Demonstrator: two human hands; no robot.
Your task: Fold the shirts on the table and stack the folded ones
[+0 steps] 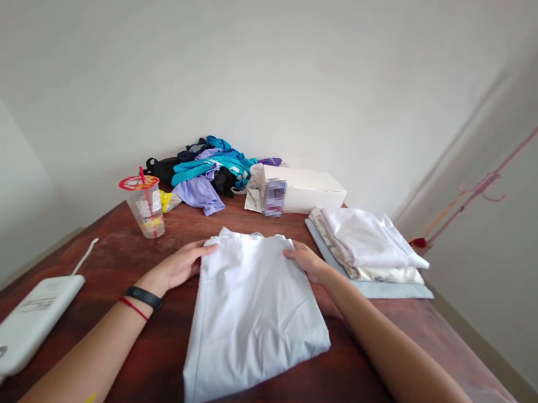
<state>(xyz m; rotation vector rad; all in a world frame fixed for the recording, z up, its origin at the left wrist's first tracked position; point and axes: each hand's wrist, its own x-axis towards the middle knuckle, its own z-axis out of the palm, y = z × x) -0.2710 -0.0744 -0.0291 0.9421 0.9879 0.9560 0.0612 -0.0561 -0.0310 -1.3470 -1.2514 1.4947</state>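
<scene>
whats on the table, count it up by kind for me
white garment under both hands: 1
stack of folded clothes: 1
heap of unfolded clothes: 1
plastic cup with red lid: 1
white box: 1
white device with a cable: 1
total: 6

The left hand and right hand rest at the garment's far corners.

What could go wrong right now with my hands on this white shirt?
The white shirt already reaches the near edge of the table, so a tug from the left hand or right hand might slide it off. The plastic cup stands close to the left hand; a wide sweep could tip it.
</scene>
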